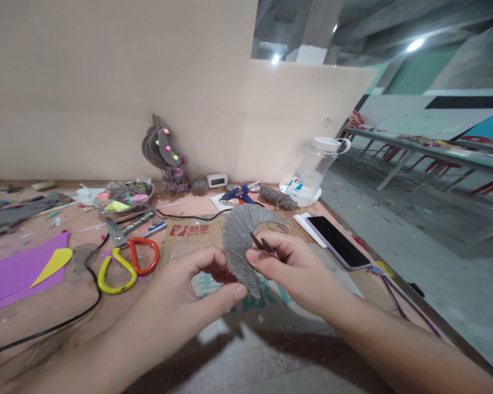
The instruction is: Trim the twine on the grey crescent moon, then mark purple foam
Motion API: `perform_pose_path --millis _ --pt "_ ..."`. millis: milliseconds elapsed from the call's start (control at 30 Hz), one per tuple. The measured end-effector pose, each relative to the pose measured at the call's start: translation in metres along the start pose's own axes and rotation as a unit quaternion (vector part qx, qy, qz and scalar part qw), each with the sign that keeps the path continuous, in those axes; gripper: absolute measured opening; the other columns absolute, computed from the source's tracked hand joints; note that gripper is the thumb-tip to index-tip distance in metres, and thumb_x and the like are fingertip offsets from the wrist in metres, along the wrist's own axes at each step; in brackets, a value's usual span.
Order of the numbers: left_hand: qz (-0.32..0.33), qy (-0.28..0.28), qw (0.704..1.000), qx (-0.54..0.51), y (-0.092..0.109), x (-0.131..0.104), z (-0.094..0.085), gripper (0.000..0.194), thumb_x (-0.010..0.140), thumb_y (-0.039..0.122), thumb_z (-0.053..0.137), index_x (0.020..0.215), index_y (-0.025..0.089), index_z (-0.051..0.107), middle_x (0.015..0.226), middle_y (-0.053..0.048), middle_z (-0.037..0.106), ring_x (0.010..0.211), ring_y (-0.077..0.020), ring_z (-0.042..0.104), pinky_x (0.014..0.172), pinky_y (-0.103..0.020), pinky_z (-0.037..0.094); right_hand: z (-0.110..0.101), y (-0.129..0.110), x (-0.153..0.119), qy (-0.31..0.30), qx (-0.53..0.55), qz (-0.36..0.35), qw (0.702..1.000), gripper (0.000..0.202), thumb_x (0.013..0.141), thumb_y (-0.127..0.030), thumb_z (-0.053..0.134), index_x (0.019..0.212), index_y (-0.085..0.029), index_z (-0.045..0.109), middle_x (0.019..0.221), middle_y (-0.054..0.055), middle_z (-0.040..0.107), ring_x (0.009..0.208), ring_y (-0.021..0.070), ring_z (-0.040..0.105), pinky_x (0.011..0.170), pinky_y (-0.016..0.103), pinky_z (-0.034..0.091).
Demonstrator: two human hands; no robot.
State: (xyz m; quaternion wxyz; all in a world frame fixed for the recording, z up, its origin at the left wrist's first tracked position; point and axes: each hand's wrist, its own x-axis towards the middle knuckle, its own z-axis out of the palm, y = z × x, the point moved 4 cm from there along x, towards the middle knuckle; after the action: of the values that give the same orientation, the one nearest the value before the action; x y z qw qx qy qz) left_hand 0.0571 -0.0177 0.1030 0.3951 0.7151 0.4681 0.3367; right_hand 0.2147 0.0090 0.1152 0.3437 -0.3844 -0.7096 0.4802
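A crescent (239, 241) wound in grey yarn is held up over the table, its broad curve to the left and a tip pointing right. My left hand (201, 284) grips its lower left edge between thumb and fingers. Against the inner curve presses the thumb of my right hand (290, 262). Two dark pointed blades of small thread snips (263, 244) stick out from between my right thumb and forefinger; the handles are hidden in the hand. Under both hands lies a printed cardboard sheet (189, 241).
Scissors (127, 262) with red and yellow handles lie left, near purple sheets (20, 273) and a black cord (96, 295). Behind are a glue gun (240, 193), yarn bundle (277, 197), water bottle (312, 172) and decorated crescent piece (166, 150). A phone (339, 241) lies right, by the table edge.
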Motion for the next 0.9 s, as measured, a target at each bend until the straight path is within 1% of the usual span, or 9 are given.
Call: perform_pose_path --millis 100,233,400,500,600,633,700,800,900 --pt "-0.007 -0.013 1.000 0.006 0.000 0.000 0.002 0.012 0.082 0.035 0.060 0.078 0.024 0.063 0.072 0.003 0.064 0.071 -0.0161 0.060 0.066 -0.026 0.046 0.001 0.000 0.000 -0.004 0.009 -0.003 1.000 0.029 0.086 -0.030 0.051 0.062 -0.019 0.040 0.061 -0.005 0.031 0.055 0.0081 0.029 0.051 0.022 0.026" --pt "-0.018 -0.012 1.000 0.015 -0.002 0.001 0.004 0.010 0.083 0.032 0.057 0.082 0.024 0.063 0.075 0.003 0.064 0.069 -0.0152 0.058 0.060 -0.024 0.043 0.001 0.001 0.000 0.004 0.005 -0.005 1.000 0.028 0.086 -0.030 0.051 0.062 -0.018 0.041 0.060 -0.005 0.032 0.056 0.0085 0.030 0.051 0.022 0.027" --pt "-0.013 -0.020 1.000 -0.016 -0.004 0.002 0.008 0.012 0.085 0.030 0.054 0.079 0.021 0.060 0.080 0.000 0.064 0.079 -0.0178 0.059 0.069 -0.028 0.046 0.001 0.002 0.001 -0.005 0.012 -0.006 1.000 0.029 0.086 -0.031 0.051 0.062 -0.018 0.041 0.061 -0.005 0.030 0.056 0.0082 0.029 0.051 0.022 0.026" --pt "0.000 0.021 0.998 -0.057 -0.006 0.002 0.008 0.004 0.083 0.026 0.059 0.084 0.023 0.056 0.082 0.001 0.062 0.078 -0.0164 0.059 0.068 -0.027 0.048 0.000 0.002 0.001 0.002 0.015 -0.012 1.000 0.031 0.087 -0.031 0.051 0.062 -0.018 0.040 0.061 -0.006 0.028 0.055 0.0080 0.027 0.051 0.022 0.025" --pt "0.035 0.106 0.988 -0.106 -0.006 -0.002 0.003 0.021 0.078 0.023 0.067 0.092 0.026 0.051 0.086 0.002 0.060 0.081 -0.0149 0.060 0.068 -0.025 0.050 0.000 0.003 0.000 0.008 0.007 -0.004 1.000 0.030 0.087 -0.031 0.051 0.062 -0.019 0.040 0.060 -0.006 0.028 0.054 0.0080 0.027 0.050 0.022 0.025" --pt "0.048 0.119 0.987 -0.100 -0.006 -0.003 0.001 0.025 0.077 0.023 0.068 0.096 0.027 0.052 0.089 0.002 0.061 0.082 -0.0148 0.061 0.069 -0.024 0.050 0.001 0.004 -0.001 0.006 0.004 0.001 1.000 0.030 0.087 -0.032 0.051 0.062 -0.019 0.040 0.059 -0.006 0.029 0.054 0.0081 0.027 0.050 0.022 0.025" --pt "0.060 0.109 0.991 -0.055 -0.004 -0.005 0.001 0.024 0.078 0.025 0.068 0.100 0.030 0.057 0.093 0.001 0.064 0.086 -0.0155 0.062 0.075 -0.026 0.051 0.002 0.005 -0.001 -0.002 0.000 0.008 1.000 0.030 0.087 -0.034 0.051 0.063 -0.019 0.041 0.059 -0.006 0.030 0.054 0.0082 0.028 0.049 0.021 0.026" --pt "0.044 0.090 0.995 -0.001 -0.004 -0.007 0.002 0.016 0.081 0.029 0.065 0.096 0.033 0.064 0.094 0.003 0.069 0.089 -0.0164 0.063 0.079 -0.028 0.051 0.003 0.004 -0.002 -0.006 -0.019 -0.002 1.000 0.030 0.089 -0.037 0.049 0.066 -0.018 0.044 0.061 -0.005 0.033 0.055 0.0084 0.031 0.050 0.021 0.028" --pt "0.034 0.109 0.993 -0.003 -0.007 -0.009 0.000 0.021 0.080 0.032 0.066 0.100 0.037 0.065 0.100 0.005 0.070 0.094 -0.0163 0.063 0.081 -0.028 0.052 0.000 -0.002 -0.004 -0.003 -0.079 -0.050 0.996 0.026 0.089 -0.039 0.050 0.074 -0.018 0.050 0.065 -0.004 0.040 0.059 0.0094 0.038 0.053 0.021 0.032"
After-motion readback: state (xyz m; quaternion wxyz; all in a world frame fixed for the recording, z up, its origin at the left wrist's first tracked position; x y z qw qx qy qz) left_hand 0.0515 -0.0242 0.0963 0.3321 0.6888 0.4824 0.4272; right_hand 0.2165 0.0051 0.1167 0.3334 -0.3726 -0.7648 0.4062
